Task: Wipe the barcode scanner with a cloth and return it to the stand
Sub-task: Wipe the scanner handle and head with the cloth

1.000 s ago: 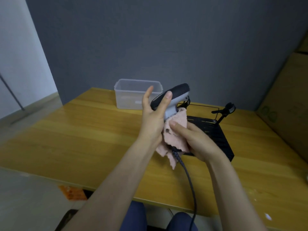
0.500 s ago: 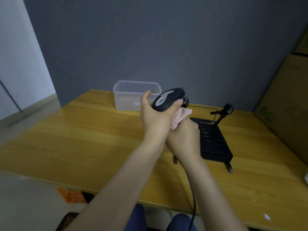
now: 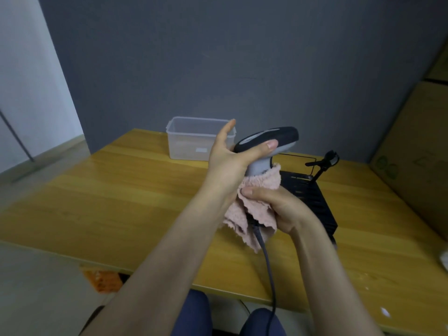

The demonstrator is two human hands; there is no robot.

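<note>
My left hand (image 3: pixel 226 157) grips the head of the grey and black barcode scanner (image 3: pixel 269 139), held up above the wooden table (image 3: pixel 101 190), thumb across its side. My right hand (image 3: pixel 278 204) holds a pink cloth (image 3: pixel 257 197) wrapped around the scanner's handle, which is mostly hidden by it. The scanner's grey cable (image 3: pixel 268 267) hangs down from under the cloth toward my lap. The black stand (image 3: pixel 322 163), a thin arm with a clip on a black slotted base (image 3: pixel 312 200), sits on the table just behind my right hand.
A clear plastic box (image 3: pixel 194 139) stands at the back of the table, left of the scanner. A large cardboard box (image 3: pixel 419 161) rises along the right side. An orange object (image 3: pixel 106 280) lies on the floor under the table's near edge.
The scanner head has turned, going from its top face to its side toward me. My right hand with the cloth has slid down the handle, so more cloth hangs below.
</note>
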